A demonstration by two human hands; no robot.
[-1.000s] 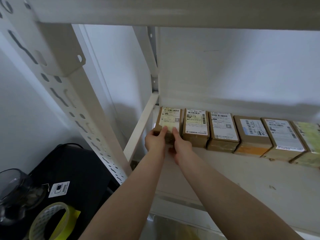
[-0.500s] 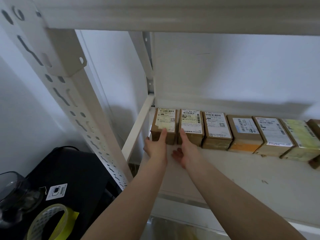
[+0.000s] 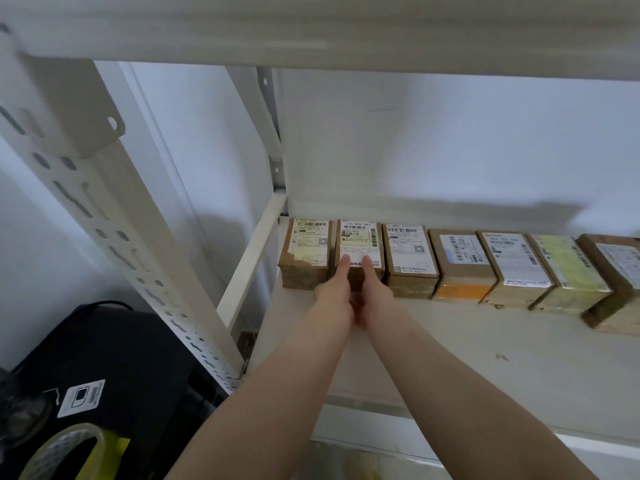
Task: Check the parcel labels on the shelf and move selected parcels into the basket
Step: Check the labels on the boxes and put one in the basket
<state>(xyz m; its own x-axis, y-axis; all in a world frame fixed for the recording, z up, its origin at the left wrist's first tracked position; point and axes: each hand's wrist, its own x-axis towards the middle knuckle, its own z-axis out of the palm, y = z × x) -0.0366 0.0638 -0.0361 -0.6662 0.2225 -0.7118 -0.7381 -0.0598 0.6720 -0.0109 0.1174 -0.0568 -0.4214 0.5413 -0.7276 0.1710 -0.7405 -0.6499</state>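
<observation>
A row of several brown cardboard parcels with white labels lines the back of the white shelf board (image 3: 467,362). Both my hands are at the second parcel from the left (image 3: 360,239). My left hand (image 3: 333,296) and my right hand (image 3: 376,296) hold its front end, each with one digit laid on the label and the other fingers curled against the front face. The leftmost parcel (image 3: 307,245) stands free beside them. No basket is in view.
The third parcel (image 3: 408,252) touches the held one on the right, and more parcels continue to the right edge. A perforated white upright (image 3: 104,220) stands at left. Below it are a black case (image 3: 131,355) and a yellow tape roll (image 3: 65,452).
Both hands let go of the leftmost parcel, drew back open, then shifted right and took hold of the second parcel's front. The view also swung slightly to the right.
</observation>
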